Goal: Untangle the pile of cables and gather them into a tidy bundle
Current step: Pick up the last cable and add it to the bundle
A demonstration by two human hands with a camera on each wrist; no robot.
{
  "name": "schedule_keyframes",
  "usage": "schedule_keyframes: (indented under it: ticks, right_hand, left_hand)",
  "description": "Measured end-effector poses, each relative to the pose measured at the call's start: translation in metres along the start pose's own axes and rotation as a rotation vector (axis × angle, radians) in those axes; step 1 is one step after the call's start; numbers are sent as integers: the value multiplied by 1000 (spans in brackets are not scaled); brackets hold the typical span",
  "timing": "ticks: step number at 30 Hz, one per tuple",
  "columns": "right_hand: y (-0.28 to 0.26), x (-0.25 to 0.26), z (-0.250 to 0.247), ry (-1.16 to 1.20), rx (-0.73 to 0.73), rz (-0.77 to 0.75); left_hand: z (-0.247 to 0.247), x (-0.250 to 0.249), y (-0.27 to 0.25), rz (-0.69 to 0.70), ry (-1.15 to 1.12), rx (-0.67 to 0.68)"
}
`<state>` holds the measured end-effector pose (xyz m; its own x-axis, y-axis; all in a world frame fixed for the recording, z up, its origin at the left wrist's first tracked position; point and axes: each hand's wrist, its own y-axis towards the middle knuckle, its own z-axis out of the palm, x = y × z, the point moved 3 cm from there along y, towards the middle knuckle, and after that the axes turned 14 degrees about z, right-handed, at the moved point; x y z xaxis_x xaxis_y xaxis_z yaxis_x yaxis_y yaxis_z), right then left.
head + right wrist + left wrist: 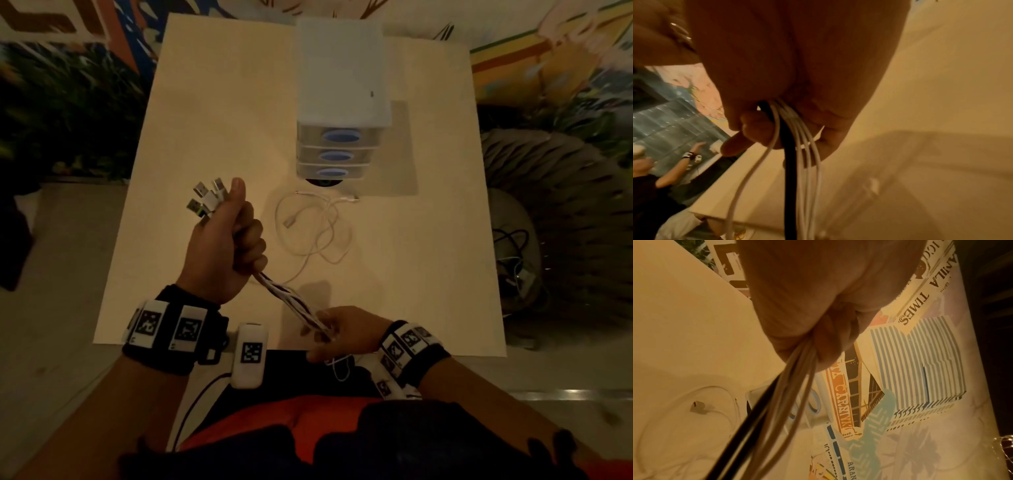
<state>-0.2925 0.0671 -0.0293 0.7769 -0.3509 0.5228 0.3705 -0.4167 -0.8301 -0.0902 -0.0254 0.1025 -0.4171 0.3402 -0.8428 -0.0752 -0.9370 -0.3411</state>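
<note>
The table [212, 102] carries a drawer unit [339, 102] and one loose white cable [313, 226] in front of it. The left hand [222, 246] fists the bundle [291, 298] below its plugs [205, 200]; the right hand [339, 330] curls round the strands lower down. A slack fist could let plugs slip uneven, and the loose cable might get forgotten.

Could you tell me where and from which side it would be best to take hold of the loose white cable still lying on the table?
Probably at the plug end of the loose white cable, pinched from above. That plug lies flat and free on the table, left of the coils, so lifting it should let the loops trail out rather than knot. Both hands are busy: left hand and right hand grip the bundle.
</note>
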Motion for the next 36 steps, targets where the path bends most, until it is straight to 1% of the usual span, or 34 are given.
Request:
schedule_keyframes:
  ticks: [2,3,4,5,6,8,9,10,11,14,15,17,19,21,23,27,30,33,36]
  right_hand:
    - [-5,-2,-18,-5,44,-5]
    - [-7,-2,-34,61,33,-18]
    - [-7,-1,-52,149,-10,-34]
    - [-5,0,-73,230,-100,-53]
    - [0,0,-96,269,-257,-68]
    - [16,-3,-141,235,-624,-73]
    - [25,-3,-160,195,-771,-64]
    - [37,-3,-175,143,-866,-40]
    - [50,-1,-187,92,-900,-6]
    - [86,5,-203,-76,-847,99]
    - [94,7,-203,-141,-831,114]
    - [103,9,-202,-228,-843,122]
    - [103,10,-203,-247,-858,113]
    - [95,7,-203,-203,-862,104]
    - [79,2,-201,-136,-893,53]
    - [31,-3,-185,-40,-995,-90]
    - [-4,-3,-174,6,-1046,-152]
    - [-37,4,-165,40,-1070,-239]
    - [-72,21,-159,54,-1055,-324]
  left_hand:
    - [0,3,1,-18,-10,-9]
    - [0,6,1,-26,-5,-5]
    - [0,9,1,-30,2,5]
    - [-1,12,1,-33,8,16]
    - [-1,15,0,-40,13,22]
    - [-3,20,-2,-53,19,25]
    - [-5,22,-2,-58,24,26]
    - [-6,24,-2,-61,29,28]
    - [-8,25,-2,-64,32,29]
    - [-16,28,0,-66,40,21]
    - [-18,28,0,-65,43,19]
    - [-22,29,3,-64,49,15]
    - [-24,28,6,-70,58,2]
    - [-24,28,9,-73,61,-4]
    - [-23,29,12,-73,63,-6]
    - [-18,30,18,-72,95,4]
    - [-7,32,20,-70,139,21]
    - [9,34,21,-35,213,68]
    - [29,36,21,55,345,171]
